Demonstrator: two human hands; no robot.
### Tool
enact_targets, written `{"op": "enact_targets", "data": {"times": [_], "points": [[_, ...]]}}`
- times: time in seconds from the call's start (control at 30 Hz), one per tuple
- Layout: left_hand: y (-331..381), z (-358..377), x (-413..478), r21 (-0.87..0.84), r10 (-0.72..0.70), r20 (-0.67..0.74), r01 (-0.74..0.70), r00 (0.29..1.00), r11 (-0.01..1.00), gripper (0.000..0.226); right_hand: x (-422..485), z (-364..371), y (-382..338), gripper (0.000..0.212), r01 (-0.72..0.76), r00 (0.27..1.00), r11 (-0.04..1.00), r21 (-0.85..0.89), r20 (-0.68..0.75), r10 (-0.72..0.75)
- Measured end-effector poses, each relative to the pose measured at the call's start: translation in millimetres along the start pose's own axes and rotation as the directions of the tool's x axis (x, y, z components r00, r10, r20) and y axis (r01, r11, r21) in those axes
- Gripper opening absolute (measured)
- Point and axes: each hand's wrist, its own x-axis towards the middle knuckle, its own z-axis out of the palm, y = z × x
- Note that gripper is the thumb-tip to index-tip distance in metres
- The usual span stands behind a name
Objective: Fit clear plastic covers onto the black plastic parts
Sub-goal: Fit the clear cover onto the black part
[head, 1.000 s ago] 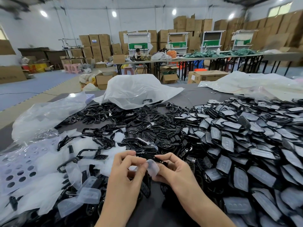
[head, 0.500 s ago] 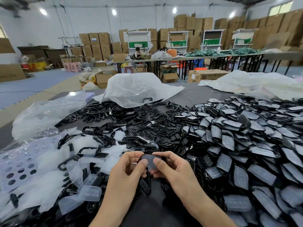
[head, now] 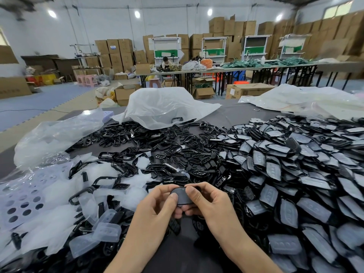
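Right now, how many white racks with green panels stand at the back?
4, behind the long table: the leftmost rack above the seated person, second rack, third rack, fourth rack farthest right. Boxes may hide others.

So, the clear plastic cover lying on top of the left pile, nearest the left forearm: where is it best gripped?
Pinch the clear plastic cover by its two long edges, coming from above. It lies uppermost on the pile with its edges free, so probably nothing blocks fingers there.

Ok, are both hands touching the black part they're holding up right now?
Touching. The head view shows the left hand and right hand pinching the covered black part from either side, with both thumbs pressed on its top face.
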Motion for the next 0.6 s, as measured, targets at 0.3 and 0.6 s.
{"op": "enact_targets", "data": {"times": [0.3, 0.6], "points": [[-4.5, -1.5, -0.7, 0.07, 0.046, -0.005, -0.046, 0.999, 0.997, 0.02, 2.4, -2.5, 3.5, 0.025, 0.001, 1.0, 1.0, 0.012, 0.0, -0.001], [1.8, 0.1, -4.7, 0.144, 0.153, 0.004, -0.152, 0.988, 0.978, 0.023, 5.9, -3.7, 5.6, 0.022, -0.084, 0.996, 0.991, 0.106, 0.032, 0.081]]}}
